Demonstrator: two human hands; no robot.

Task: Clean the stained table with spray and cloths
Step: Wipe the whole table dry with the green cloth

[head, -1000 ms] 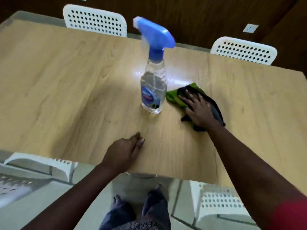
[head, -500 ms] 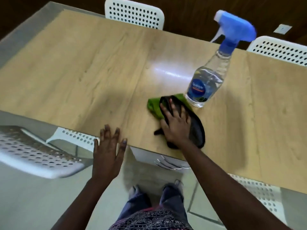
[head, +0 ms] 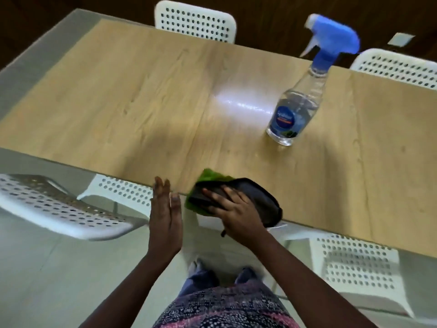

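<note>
Near edge: right hand, fingers flat, presses cloths on tabletop.
Left hand: fingers straight, beside them.
Far right: spray bottle, upright.

Broad bare stretch of wooden table left of the spray bottle, bottle upright as the sole obstacle mid-table, cloths bunched at the near edge, white chairs crowding both long sides
</note>
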